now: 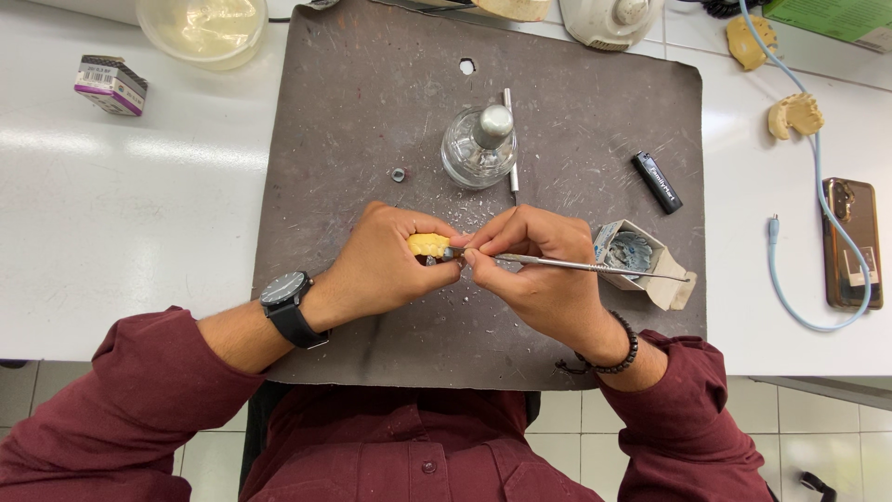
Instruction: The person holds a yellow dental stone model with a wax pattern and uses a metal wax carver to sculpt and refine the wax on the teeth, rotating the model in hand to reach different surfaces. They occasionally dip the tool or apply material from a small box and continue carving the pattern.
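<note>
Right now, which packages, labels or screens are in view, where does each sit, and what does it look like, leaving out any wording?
Small purple, white and grey printed cardboard box: far left on the white table, lying tilted.
Open pale cardboard box with bluish-grey contents: on the dark mat, beside the right hand.
Black lighter with white label: right side of the mat.
Smartphone in a brown case: far right, back upward, no screen showing.
Green printed package: top-right corner, cut off.

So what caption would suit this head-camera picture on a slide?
Left hand holds a small yellow cast while the right hand works it with a thin metal tool over a dark mat.
</note>
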Demonstrator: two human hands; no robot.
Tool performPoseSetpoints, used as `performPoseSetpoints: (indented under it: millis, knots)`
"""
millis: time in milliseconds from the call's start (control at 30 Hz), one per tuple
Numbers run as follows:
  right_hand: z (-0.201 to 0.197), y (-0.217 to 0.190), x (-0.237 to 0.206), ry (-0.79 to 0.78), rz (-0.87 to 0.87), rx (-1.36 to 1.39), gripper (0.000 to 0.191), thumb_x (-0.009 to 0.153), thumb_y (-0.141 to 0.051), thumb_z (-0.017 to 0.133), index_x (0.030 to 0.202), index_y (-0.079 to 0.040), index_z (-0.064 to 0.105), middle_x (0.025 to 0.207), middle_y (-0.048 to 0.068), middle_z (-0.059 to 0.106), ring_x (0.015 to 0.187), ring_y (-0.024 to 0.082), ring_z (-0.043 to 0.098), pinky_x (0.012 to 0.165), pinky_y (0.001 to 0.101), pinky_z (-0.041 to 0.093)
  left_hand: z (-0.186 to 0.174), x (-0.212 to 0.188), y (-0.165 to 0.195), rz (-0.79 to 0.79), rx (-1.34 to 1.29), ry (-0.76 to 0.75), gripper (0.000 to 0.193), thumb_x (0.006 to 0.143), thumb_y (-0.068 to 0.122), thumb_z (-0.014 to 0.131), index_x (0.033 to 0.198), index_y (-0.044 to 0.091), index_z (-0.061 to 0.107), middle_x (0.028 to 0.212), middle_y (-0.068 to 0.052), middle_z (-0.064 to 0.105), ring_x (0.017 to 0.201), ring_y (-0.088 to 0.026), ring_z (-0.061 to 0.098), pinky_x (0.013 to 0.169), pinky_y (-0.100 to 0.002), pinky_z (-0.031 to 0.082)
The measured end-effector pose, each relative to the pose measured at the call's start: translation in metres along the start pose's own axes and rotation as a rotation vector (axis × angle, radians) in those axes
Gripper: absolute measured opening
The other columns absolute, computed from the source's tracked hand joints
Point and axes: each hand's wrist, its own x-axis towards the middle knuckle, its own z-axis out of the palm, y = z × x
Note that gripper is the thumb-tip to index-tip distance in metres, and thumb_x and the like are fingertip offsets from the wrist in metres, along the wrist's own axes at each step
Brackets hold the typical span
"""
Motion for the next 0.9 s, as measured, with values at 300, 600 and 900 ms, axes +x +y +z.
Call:
performPoseSetpoints:
  millis: [300, 600, 900]
  knots:
    - [-0.0022, 0.0041, -0.0008, -0.022, 0.064, 0.030, 0.016, 0.088, 0.002, 0.079, 0.084, 0.001, 0.064, 0.092, 0.012, 0.076, 0.088, 0.015, 0.077, 0.075, 0.0242, 0.067, 0.0000, 0.0013, -0.0031, 0.002, 0.010, -0.040, 0.025, 0.076, 0.021, 0.082, 0.096, 0.006, 0.081, 0.072, -0.006, 0.077, 0.061, -0.007, 0.071, 0.057, -0.022, 0.055]
    - [-0.0018, 0.0017, -0.0008, -0.030, 0.065, 0.012, 0.017, 0.087, 0.001, 0.080, 0.083, 0.001, 0.063, 0.091, 0.011, 0.077, 0.089, 0.015, 0.078, 0.072, 0.0242, 0.065, 0.0006, 0.0014, -0.0011, -0.014, 0.012, -0.035, 0.024, 0.077, 0.021, 0.081, 0.094, 0.005, 0.081, 0.071, -0.008, 0.077, 0.061, -0.008, 0.072, 0.057, -0.023, 0.055]
    - [0.0004, -0.0021, -0.0013, -0.022, 0.020, 0.019, 0.019, 0.088, 0.003, 0.079, 0.081, 0.001, 0.061, 0.091, 0.011, 0.075, 0.095, 0.017, 0.079, 0.076, 0.0252, 0.067, 0.0005, -0.0006, 0.0008, 0.037, 0.032, 0.001, 0.025, 0.077, 0.019, 0.081, 0.097, 0.004, 0.081, 0.074, -0.011, 0.077, 0.061, -0.010, 0.074, 0.057, -0.023, 0.056]
